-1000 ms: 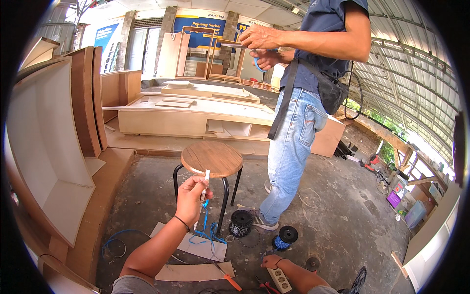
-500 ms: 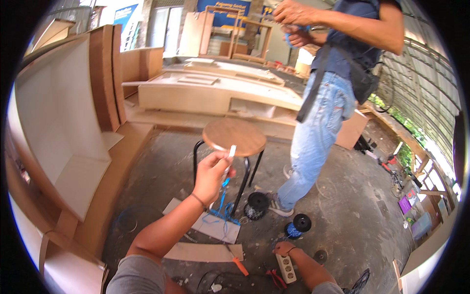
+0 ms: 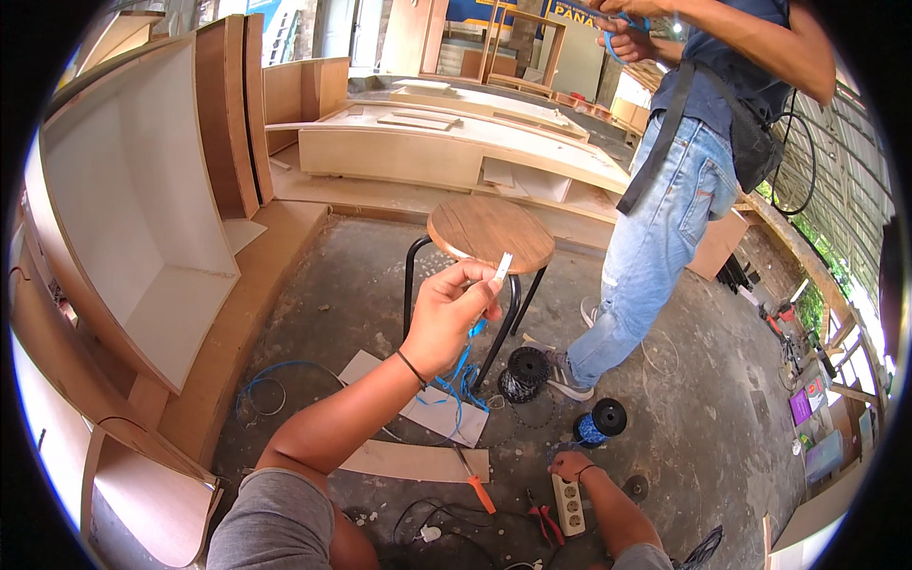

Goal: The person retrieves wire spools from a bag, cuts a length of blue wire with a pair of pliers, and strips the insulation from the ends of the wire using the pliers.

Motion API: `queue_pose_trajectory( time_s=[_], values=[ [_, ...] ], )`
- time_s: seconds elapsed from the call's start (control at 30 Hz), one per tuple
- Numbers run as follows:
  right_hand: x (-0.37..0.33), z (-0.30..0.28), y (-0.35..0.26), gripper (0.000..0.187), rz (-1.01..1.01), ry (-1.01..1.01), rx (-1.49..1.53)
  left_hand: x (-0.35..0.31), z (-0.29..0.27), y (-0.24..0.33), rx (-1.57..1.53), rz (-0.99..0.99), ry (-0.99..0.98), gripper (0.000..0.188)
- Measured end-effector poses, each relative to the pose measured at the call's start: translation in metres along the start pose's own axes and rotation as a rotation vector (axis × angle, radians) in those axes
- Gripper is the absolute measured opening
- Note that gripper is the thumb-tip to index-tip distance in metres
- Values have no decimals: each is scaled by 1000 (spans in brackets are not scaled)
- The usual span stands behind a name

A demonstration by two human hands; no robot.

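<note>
My left hand [image 3: 446, 318] is raised in front of the stool, thumb and fingers pinching a small white strip [image 3: 504, 265] whose tip sticks up past the fingertips. Blue cord [image 3: 464, 372] hangs below that hand to a tangle on the floor. Low on the right, my right hand [image 3: 573, 465] is closed at the far end of a white power strip [image 3: 569, 508]; its fingertips are partly hidden, and what they grip is unclear. Just beyond it stands a black spool with blue cord [image 3: 598, 423]. Red-handled pliers [image 3: 546, 524] lie beside the power strip.
A round wooden stool [image 3: 489, 231] stands ahead, with another black spool [image 3: 525, 373] by its leg. A person in jeans [image 3: 655, 237] stands at right holding something blue. An orange-handled screwdriver [image 3: 481, 494] lies across a board [image 3: 413, 461]. Cabinet pieces [image 3: 133, 180] line the left.
The whole view has shifted, so most things sit farther right. My left hand still pinches the white strip, and my right hand stays by the power strip.
</note>
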State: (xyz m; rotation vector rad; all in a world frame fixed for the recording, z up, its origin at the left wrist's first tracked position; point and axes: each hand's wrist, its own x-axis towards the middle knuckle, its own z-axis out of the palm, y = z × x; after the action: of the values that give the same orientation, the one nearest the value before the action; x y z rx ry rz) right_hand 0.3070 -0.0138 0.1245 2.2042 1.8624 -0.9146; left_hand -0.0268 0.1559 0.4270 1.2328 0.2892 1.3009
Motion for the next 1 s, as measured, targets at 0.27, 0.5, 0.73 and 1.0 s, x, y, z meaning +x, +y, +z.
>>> queue_pose_trajectory(
  time_s=[0.27, 0.5, 0.73, 1.0],
  values=[
    [12, 8, 17, 36, -23, -6, -46, 3, -5, -3, -121, -97, -40, 9],
    [14, 16, 19, 36, -12, 53, -34, 3, -3, -3, -91, -106, -41, 10],
    [12, 11, 13, 35, 21, 25, -26, 2, -4, -1, -57, -108, -39, 9],
    [10, 11, 18, 36, 59, 39, -7, 2, 0, -4, -10, -83, -61, 9]
  ],
)
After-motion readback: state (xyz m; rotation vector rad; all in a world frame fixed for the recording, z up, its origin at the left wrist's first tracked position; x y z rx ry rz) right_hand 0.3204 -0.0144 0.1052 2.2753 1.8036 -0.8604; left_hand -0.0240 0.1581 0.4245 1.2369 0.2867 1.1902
